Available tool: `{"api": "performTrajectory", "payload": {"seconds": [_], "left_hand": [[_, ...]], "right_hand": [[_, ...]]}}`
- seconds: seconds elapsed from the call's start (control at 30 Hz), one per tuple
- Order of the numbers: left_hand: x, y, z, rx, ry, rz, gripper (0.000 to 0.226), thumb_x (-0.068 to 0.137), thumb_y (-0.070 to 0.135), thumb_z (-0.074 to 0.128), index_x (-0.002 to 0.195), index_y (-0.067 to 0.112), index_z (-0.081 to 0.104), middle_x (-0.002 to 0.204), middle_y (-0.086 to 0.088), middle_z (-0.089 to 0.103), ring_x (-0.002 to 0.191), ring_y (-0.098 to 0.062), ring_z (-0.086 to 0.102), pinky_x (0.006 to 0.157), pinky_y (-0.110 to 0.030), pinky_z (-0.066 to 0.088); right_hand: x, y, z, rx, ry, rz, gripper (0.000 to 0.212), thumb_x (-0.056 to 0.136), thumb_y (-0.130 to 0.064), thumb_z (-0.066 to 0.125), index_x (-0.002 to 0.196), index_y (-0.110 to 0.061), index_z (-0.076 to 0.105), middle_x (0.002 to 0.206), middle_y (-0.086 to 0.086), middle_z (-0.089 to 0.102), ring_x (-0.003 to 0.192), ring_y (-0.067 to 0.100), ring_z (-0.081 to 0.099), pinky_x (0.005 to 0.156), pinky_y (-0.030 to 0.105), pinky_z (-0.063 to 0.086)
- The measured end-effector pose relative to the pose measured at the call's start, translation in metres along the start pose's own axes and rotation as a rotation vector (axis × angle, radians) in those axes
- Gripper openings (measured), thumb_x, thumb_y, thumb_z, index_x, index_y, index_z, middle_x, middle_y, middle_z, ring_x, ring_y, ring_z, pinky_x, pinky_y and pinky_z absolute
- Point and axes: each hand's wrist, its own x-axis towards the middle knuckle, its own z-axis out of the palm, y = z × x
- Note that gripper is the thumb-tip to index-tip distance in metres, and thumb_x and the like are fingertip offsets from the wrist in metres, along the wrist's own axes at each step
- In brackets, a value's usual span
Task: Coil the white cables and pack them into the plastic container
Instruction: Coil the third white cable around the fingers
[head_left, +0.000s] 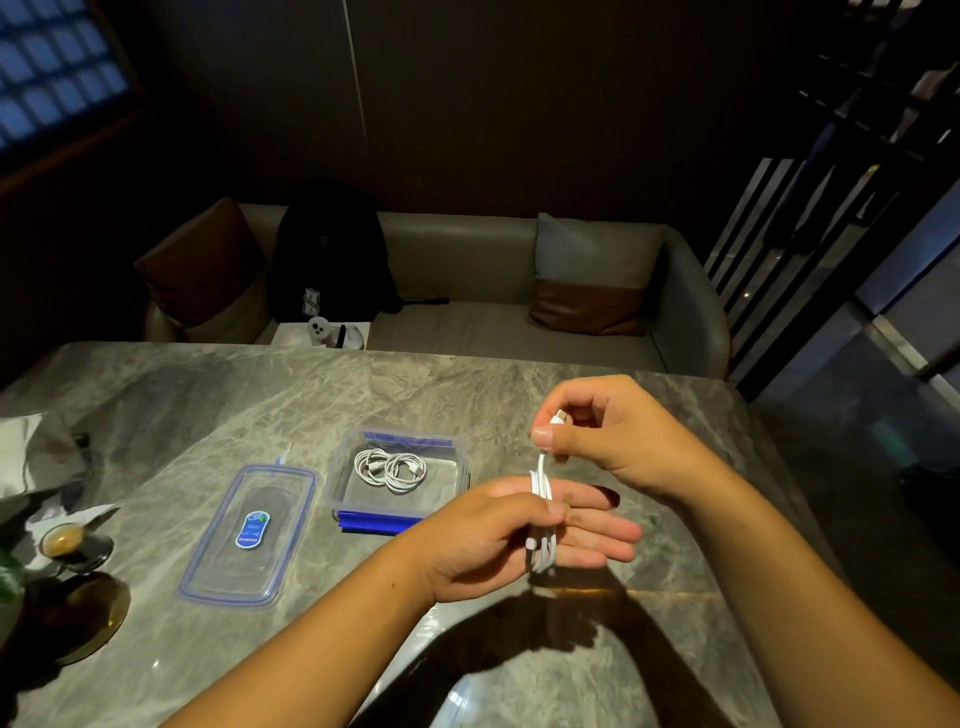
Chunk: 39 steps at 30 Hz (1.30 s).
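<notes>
Two hands above table (260, 395). L hand (498, 540): fingers flat, thumb pinning white cable (543, 519) wound round them. R hand (608, 431) raised, pinching cable's plug end. Container (457, 457) just beyond, w/ coiled cables (389, 467) inside; lid (249, 535) beside it.

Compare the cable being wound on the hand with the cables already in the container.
The cable on the hand is wrapped around the left hand's fingers, its free end pinched by the right hand; the cables in the container lie loose, untouched. The first forms a tight, narrow band held above the table; the others form round, open loops resting on the floor of the plastic container. All are white.
</notes>
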Motion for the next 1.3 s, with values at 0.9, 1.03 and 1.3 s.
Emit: {"api": "performTrajectory", "payload": {"seconds": [0.9, 1.03, 1.3], "left_hand": [[0.002, 0.004, -0.014, -0.06, -0.006, -0.016, 0.059, 0.091, 0.045, 0.037, 0.091, -0.005, 0.068, 0.058, -0.003, 0.044, 0.054, -0.018, 0.048, 0.058, -0.027, 0.042], [0.004, 0.001, -0.018, -0.054, 0.004, 0.011, 0.059, 0.097, 0.038, 0.03, 0.109, -0.009, 0.065, 0.065, -0.008, 0.051, 0.065, -0.023, 0.055, 0.068, -0.031, 0.046], [0.006, -0.009, -0.022, -0.023, 0.226, 0.15, 0.048, 0.101, 0.033, 0.042, 0.102, -0.008, 0.068, 0.063, -0.009, 0.058, 0.06, -0.023, 0.061, 0.061, -0.03, 0.05]], "right_hand": [[-0.011, 0.029, 0.025, 0.406, 0.016, 0.108, 0.02, 0.091, -0.013, 0.061, 0.091, 0.007, 0.066, 0.076, 0.007, 0.065, 0.071, 0.016, 0.064, 0.064, 0.025, 0.054], [-0.012, 0.034, 0.027, 0.321, 0.11, 0.069, 0.018, 0.093, -0.009, 0.061, 0.088, 0.007, 0.067, 0.076, 0.01, 0.063, 0.071, 0.019, 0.059, 0.066, 0.026, 0.052], [-0.015, 0.042, 0.035, 0.327, 0.233, 0.053, 0.019, 0.095, -0.012, 0.061, 0.085, 0.004, 0.063, 0.064, 0.021, 0.064, 0.055, 0.026, 0.063, 0.059, 0.033, 0.055]]}}
